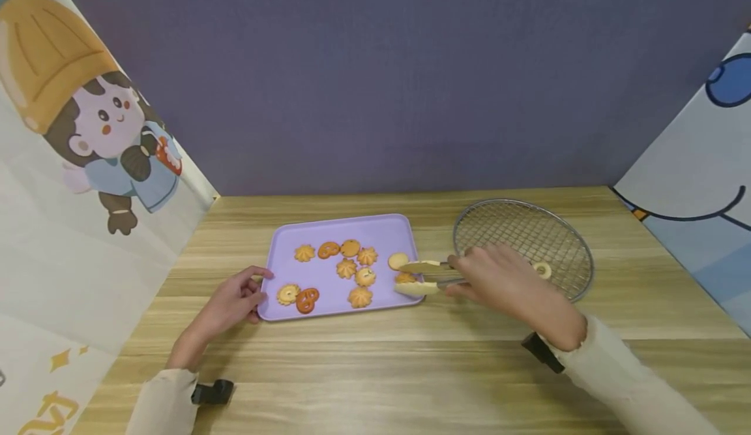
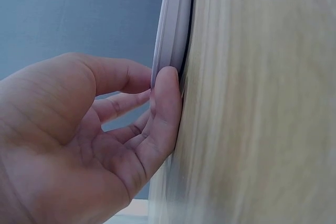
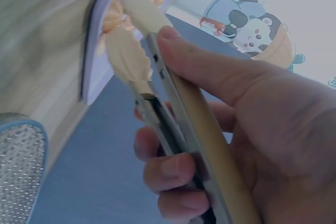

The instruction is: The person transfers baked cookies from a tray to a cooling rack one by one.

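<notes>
A lilac tray [image 1: 375, 229] lies on the table with several cookies on it, among them a pretzel-shaped one [image 1: 313, 296] and a flower-shaped one [image 1: 360, 298]. My left hand [image 1: 231, 301] pinches the tray's left rim between thumb and fingers. In my right hand [image 1: 499, 275] is a pair of tongs [image 1: 419, 288] with cream tips, held over the tray's right edge. The tips stand apart, with a golden cookie [image 1: 405, 278] between or just below them; whether they touch it I cannot tell. Beside the upper tip lies a pale round cookie [image 1: 397, 261].
To the right, a round wire rack [image 1: 510, 226] rests on the wooden table [image 1: 364, 370], partly covered by my right hand. It bears a ring-shaped cookie [image 1: 548, 269]. A dark blue panel [image 1: 399, 96] rises behind the table, and cartoon-printed walls flank both sides.
</notes>
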The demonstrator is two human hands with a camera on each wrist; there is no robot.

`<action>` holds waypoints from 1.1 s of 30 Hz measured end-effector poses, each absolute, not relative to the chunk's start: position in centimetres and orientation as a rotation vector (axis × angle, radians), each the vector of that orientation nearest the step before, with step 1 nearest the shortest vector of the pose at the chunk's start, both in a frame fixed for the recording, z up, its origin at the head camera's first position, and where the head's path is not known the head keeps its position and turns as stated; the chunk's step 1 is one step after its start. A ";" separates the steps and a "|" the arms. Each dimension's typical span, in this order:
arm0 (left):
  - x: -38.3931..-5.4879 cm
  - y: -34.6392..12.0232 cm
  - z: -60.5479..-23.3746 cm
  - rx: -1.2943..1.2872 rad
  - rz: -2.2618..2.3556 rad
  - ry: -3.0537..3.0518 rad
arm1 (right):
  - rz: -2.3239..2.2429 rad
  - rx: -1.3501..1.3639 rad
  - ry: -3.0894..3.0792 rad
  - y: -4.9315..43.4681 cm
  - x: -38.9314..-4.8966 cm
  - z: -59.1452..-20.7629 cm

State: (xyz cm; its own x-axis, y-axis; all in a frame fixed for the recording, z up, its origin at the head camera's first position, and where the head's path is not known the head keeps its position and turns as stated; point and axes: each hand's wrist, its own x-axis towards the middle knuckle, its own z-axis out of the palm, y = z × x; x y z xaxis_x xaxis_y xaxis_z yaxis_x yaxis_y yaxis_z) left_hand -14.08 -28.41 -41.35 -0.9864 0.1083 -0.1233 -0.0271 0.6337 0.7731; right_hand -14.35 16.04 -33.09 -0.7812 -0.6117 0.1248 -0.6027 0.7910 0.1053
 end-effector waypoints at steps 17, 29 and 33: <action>-14.1 -28.6 -41.5 0.110 1.278 2.702 | -0.034 0.972 -2.736 17.3 -13.9 -33.7; -14.0 -28.5 -41.2 0.095 1.285 2.685 | -0.004 0.900 -2.741 18.9 -13.2 -32.9; -13.9 -28.5 -41.1 0.093 1.288 2.684 | 0.018 0.856 -2.775 19.4 -13.2 -32.6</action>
State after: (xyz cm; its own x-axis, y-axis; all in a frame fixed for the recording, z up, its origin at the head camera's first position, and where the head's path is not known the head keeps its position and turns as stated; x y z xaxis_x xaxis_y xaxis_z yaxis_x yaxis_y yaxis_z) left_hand -13.94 -28.49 -41.12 -0.9848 0.1259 -0.1193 -0.0143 0.6266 0.7792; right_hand -13.19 19.45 -32.61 -0.8006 -0.5541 0.2280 -0.5570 0.8285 0.0576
